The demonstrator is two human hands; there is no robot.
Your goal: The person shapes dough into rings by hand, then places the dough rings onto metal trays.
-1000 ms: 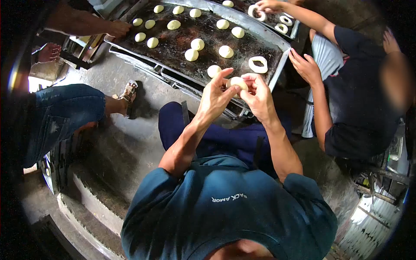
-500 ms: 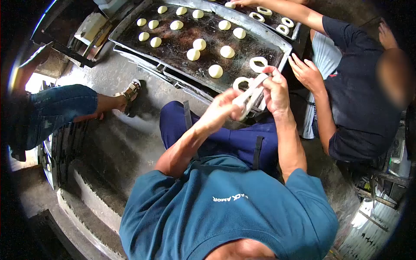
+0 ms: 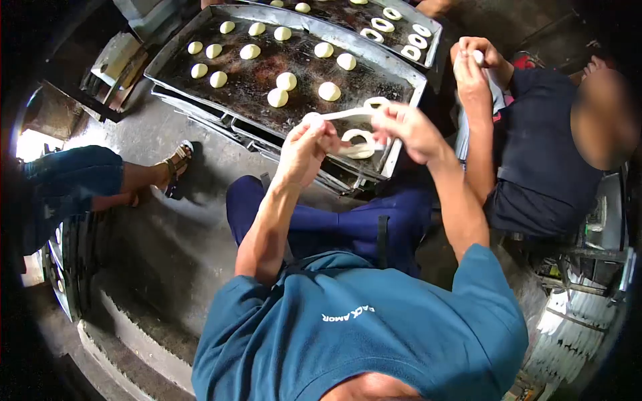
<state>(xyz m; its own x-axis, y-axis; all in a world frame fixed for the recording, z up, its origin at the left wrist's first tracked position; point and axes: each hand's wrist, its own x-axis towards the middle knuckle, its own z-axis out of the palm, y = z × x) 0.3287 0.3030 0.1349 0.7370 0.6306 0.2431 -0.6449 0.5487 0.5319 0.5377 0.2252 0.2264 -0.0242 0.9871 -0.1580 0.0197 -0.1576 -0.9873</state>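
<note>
Two trays, dark, pale-rimmed: near tray (image 3: 261, 72) in front of you, far tray (image 3: 334, 13) just beyond it. One co-worker (image 3: 548, 147), dark shirt, at your right, a small dough piece (image 3: 479, 57) in the fingers. One leg (image 3: 144, 177), denim above, sandal on the foot, well to your left. Two hands, yours, raised over the near tray's near right corner: left hand (image 3: 306, 148), narrow, fingers pinched on one end of the loop; right hand (image 3: 409, 130), blurred, fingers partly spread, holding the other end. One dough loop (image 3: 344, 114), stretched long between both hands, its strands apart. Two dough rings (image 3: 359, 144) in the near tray, close to the loop, one partly behind your right hand. Six smaller-looking rings (image 3: 382, 25) in the far tray. Thirteen dough balls (image 3: 250, 51), near tray, spaced apart except two close together.
</note>
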